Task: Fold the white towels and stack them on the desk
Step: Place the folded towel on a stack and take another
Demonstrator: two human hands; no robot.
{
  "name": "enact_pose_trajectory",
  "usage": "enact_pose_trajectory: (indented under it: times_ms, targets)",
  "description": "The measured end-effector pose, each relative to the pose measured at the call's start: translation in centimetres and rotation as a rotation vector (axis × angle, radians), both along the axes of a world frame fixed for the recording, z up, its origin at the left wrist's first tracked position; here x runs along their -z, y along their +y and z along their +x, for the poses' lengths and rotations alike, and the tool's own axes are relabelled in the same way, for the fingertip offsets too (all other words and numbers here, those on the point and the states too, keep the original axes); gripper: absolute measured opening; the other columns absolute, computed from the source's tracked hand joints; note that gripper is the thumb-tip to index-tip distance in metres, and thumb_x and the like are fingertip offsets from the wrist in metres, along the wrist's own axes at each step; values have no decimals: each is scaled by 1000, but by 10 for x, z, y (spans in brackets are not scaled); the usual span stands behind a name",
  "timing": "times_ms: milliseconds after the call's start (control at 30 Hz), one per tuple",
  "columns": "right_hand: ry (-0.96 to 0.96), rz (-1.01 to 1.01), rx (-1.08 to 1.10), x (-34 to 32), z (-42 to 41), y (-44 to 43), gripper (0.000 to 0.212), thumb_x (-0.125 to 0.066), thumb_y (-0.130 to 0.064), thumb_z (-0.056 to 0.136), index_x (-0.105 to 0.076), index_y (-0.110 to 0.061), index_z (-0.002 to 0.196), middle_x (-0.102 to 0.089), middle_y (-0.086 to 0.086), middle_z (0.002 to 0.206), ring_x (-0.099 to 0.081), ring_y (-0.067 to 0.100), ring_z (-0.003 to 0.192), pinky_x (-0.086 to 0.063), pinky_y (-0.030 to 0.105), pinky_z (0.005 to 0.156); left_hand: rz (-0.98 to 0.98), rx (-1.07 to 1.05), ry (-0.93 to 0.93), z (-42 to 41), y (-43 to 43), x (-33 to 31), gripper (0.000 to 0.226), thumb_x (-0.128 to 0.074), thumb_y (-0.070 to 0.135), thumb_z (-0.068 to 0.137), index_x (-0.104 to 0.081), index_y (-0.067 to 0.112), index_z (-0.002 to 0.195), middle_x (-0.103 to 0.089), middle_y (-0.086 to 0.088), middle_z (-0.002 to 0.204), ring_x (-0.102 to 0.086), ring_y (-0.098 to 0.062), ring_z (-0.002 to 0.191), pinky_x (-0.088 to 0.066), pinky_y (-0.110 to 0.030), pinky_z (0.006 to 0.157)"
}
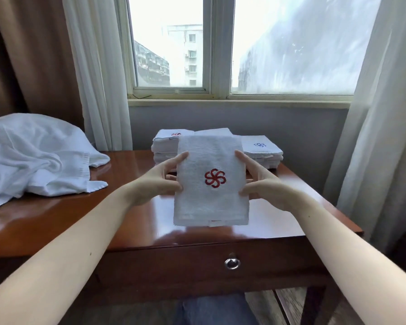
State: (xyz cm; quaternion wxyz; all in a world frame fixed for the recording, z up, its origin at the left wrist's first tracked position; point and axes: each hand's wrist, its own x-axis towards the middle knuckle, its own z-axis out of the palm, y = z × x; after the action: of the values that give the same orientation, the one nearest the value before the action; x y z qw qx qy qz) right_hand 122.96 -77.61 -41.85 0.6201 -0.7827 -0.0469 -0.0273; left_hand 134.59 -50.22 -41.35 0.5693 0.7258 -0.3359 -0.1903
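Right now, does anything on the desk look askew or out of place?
Only the crumpled heap of white towels at the left end of the brown wooden desk, unfolded and sprawling. The folded white towel with red emblem looks square.

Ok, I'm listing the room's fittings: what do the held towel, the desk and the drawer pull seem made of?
Held towel: white terry, likely cotton; nubby pile, red stitched emblem. Desk: reddish-brown wood or veneer, glossy lacquer; it reflects daylight like a mirror. Drawer pull: polished silver metal ring, probably; bright glints.

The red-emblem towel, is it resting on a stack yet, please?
No, the left hand and right hand hold the towel above the desk.
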Motion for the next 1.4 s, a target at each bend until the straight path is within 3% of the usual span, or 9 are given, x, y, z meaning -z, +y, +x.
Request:
enact_pose_trajectory:
  times_ms: [100, 200, 400, 533, 633, 833, 1067, 1233, 1400]
  targets:
    - [-67, -28, 41, -9, 1, -11, 99, -51, 19, 83, -22, -48, 150, -55, -11, 135, -66, 26, 108, -54, 38, 85, -47, 6, -85, 5, -14, -12, 93, -64, -12, 78, -35, 39, 150, -56, -7, 139, -60, -25, 107, -53, -39, 95]
    - [-111, -35, 65, -18, 4, -23, 103, -55, 15, 77, -22, -48, 150, -63, 1, 130, -64, 25, 107, -49, 38, 90, -77, 26, -146, 13, -31, -23, 94, -63, -17, 78, -35, 39, 149, -54, -2, 140, -59, -20, 101, -54, -31, 91]
    - [-161, -9, 89, -37, 22, -65, 105, -55, 12, 72, -25, -53, 148, -62, 6, 132, -68, 27, 105, -55, 30, 72, -54, 35, -219, 38, -76, -49, 93, -58, -21, 82, -33, 38, 150, -49, 16, 140, -64, -8, 88, -55, -29, 88]
    - [-222, 0, 120, -57, 43, -99, 106, -57, 11, 65, -28, -47, 149, -53, -20, 139, -66, 32, 111, -56, 41, 89, -28, 55, -230, 65, -119, -70, 93, -56, -20, 81, -33, 37, 150, -59, 26, 127, -67, -6, 88, -54, -22, 79]
    - [-245, 8, 164, -76, 62, -127, 104, -57, 10, 63, -30, -42, 150, -49, -18, 140, -63, 31, 116, -52, 48, 97, -37, 61, -249, 91, -154, -87, 93, -59, -18, 80, -34, 37, 150, -52, 13, 137, -65, -9, 90, -55, -25, 80]
    - [-271, -41, 343, -105, 113, -180, 99, -52, 2, 59, -35, -39, 147, -54, -11, 132, -64, 12, 109, -57, 28, 81, -27, 64, -215, 147, -227, -111, 93, -61, -16, 81, -31, 38, 150, -59, 1, 119, -61, -25, 91, -50, -52, 94]
    - [-219, -28, 450, -95, 168, -217, 99, -48, 0, 55, -35, -28, 149, -57, -1, 127, -65, 5, 102, -53, 18, 70, 10, 18, -191, 190, -279, -100, 93, -57, -18, 81, -26, 29, 155, -61, 2, 105, -67, -8, 71, -57, -24, 69]
    - [-172, -1, 500, -79, 194, -236, 95, -48, 1, 56, -38, -26, 147, -57, 1, 125, -63, 12, 103, -57, 22, 73, 54, 11, -143, 209, -297, -85, 91, -57, -15, 83, -27, 32, 154, -61, 1, 114, -67, -6, 71, -55, -20, 66]
    - [-87, -21, 551, -59, 218, -243, 85, -41, 16, 73, -40, -23, 149, -57, 5, 126, -62, 12, 97, -52, 17, 64, 103, -11, -90, 222, -306, -68, 88, -56, -14, 82, -26, 27, 154, -60, -2, 122, -64, -13, 84, -58, -30, 77]
